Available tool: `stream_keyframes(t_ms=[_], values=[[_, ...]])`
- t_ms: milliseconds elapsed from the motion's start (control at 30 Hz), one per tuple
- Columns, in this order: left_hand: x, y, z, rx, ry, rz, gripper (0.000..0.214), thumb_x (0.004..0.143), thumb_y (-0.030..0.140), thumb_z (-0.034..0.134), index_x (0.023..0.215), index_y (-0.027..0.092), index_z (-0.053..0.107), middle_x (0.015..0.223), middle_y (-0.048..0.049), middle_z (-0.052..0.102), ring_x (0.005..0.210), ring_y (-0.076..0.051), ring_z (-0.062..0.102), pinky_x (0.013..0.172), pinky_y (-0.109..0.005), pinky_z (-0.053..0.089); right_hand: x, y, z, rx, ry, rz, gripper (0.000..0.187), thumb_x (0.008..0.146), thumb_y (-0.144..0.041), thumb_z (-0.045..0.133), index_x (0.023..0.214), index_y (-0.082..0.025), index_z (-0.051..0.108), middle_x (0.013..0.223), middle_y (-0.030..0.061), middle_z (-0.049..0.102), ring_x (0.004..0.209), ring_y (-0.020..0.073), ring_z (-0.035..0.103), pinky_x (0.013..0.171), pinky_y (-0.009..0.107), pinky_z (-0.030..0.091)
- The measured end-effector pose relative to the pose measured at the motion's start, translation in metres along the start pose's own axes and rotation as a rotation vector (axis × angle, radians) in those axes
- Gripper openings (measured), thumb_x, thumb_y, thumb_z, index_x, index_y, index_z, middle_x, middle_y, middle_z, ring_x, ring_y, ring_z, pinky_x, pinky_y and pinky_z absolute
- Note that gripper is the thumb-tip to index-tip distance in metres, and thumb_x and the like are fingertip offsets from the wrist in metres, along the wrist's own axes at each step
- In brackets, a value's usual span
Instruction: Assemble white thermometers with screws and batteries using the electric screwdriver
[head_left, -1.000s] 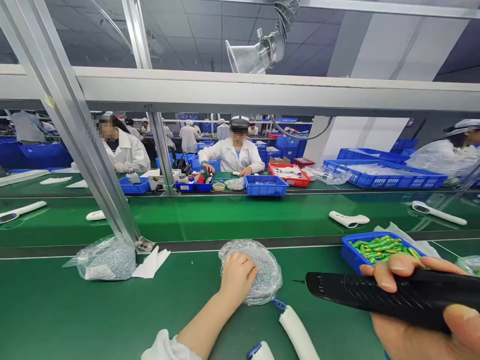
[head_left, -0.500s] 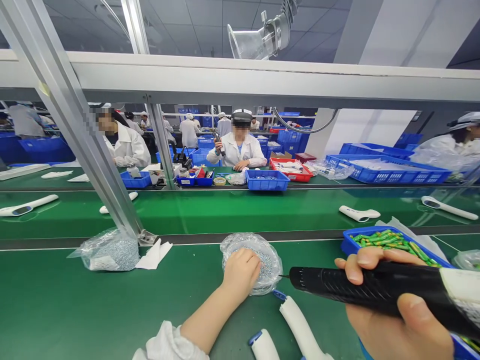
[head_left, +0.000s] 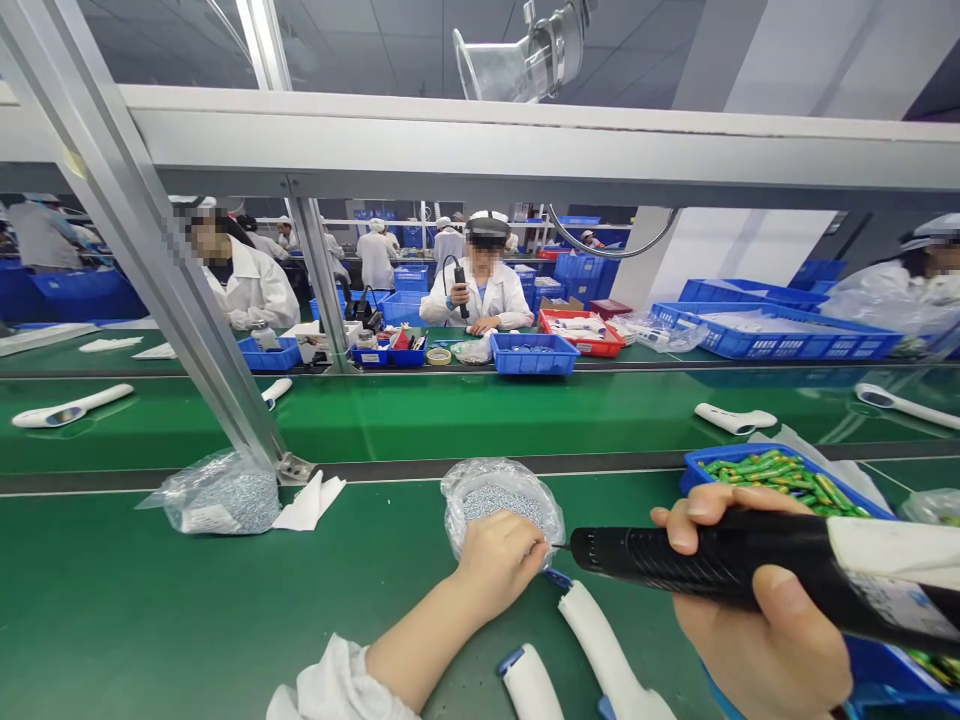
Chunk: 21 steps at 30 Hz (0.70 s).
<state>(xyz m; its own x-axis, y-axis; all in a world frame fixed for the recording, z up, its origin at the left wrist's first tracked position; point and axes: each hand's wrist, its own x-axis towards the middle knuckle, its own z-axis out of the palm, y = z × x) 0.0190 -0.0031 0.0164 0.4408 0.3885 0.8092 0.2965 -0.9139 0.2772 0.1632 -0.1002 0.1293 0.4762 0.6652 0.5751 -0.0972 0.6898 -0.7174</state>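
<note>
My right hand (head_left: 757, 630) grips a black electric screwdriver (head_left: 720, 560) held level, its thin bit pointing left. My left hand (head_left: 499, 560) has its fingers pinched together right at the bit's tip, on something too small to make out. Just behind that hand lies an open clear bag of small silver screws (head_left: 499, 497). Two white handheld device bodies (head_left: 604, 655) with blue ends lie on the green mat below the hands.
A blue bin of green batteries (head_left: 772, 475) sits at the right. Another bag of screws (head_left: 221, 495) and a white paper lie by a slanted metal post (head_left: 172, 290). White devices (head_left: 735, 417) ride the green conveyor. People in white coats work opposite.
My left hand has come out of the screw bag and closed at the screwdriver's bit. The screwdriver has shifted left toward it.
</note>
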Motion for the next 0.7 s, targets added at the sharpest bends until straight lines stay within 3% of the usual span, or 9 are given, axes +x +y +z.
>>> stream_keyframes(t_ms=[600, 700], values=[[-0.002, -0.001, -0.001, 0.035, -0.065, 0.032, 0.019, 0.089, 0.026, 0.045, 0.077, 0.017, 0.058, 0.069, -0.0025, 0.065, 0.058, -0.017, 0.058, 0.049, -0.027, 0.044, -0.001, 0.010, 0.005, -0.046, -0.037, -0.005, 0.028, 0.073, -0.038, 0.071, 0.095, -0.024, 0.060, 0.078, 0.0003, 0.056, 0.060, 0.0113, 0.056, 0.065, 0.027, 0.054], [-0.006, 0.009, -0.005, 0.045, -0.085, 0.019, 0.020, 0.088, 0.033, 0.049, 0.079, 0.017, 0.058, 0.071, -0.0052, 0.065, 0.060, -0.018, 0.059, 0.050, -0.028, 0.045, 0.000, 0.004, 0.007, -0.052, -0.054, -0.011, 0.027, 0.073, -0.038, 0.072, 0.093, -0.024, 0.061, 0.076, -0.0007, 0.057, 0.058, 0.0101, 0.056, 0.064, 0.024, 0.054]])
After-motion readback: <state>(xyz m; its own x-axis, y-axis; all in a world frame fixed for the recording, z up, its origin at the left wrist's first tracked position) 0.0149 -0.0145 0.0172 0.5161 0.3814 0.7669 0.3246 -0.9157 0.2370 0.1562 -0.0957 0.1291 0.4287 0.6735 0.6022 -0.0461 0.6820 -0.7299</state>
